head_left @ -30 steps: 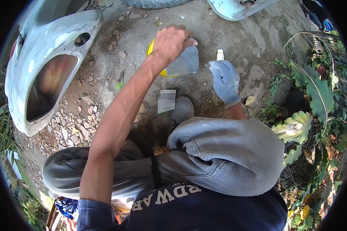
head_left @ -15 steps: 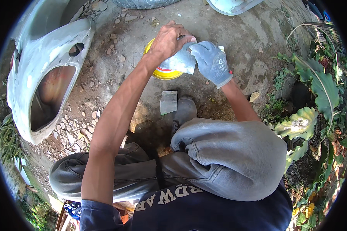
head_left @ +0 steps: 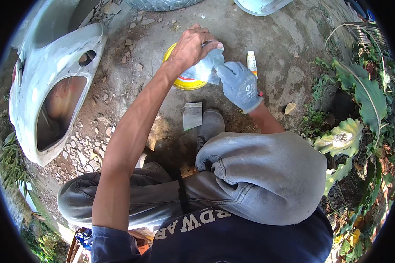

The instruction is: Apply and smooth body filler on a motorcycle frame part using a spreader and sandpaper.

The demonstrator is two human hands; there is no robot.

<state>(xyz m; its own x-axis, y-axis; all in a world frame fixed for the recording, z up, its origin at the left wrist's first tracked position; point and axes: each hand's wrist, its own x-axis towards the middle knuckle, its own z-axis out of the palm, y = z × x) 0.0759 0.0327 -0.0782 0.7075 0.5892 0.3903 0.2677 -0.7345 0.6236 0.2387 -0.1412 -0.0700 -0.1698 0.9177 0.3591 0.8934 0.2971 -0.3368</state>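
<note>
My bare left hand [head_left: 196, 47] is closed on the upper edge of a pale grey, shiny thin sheet [head_left: 202, 71], thumb toward the right. Beneath the sheet is a round yellow can [head_left: 189, 85], its top mostly covered. My right hand [head_left: 239, 85], in a grey-blue glove, has its fingers pressed together at the sheet's right edge. Whether those fingers grip the sheet itself or a small tool against it is hidden. A small white tube with a yellow-orange end [head_left: 252, 65] lies on the ground just right of the glove.
A flat grey square piece [head_left: 192, 116] lies before my shoe [head_left: 213, 121]. At the left stands a large whitish vehicle body panel [head_left: 28, 98] with openings, with broken stones [head_left: 85, 153] beside it. A tyre [head_left: 162, 3] is at the far edge; leafy plants [head_left: 368, 103] line the right.
My right hand has moved slightly down along the sheet's right edge, so the white tube behind it now shows. My left hand stays in nearly the same place.
</note>
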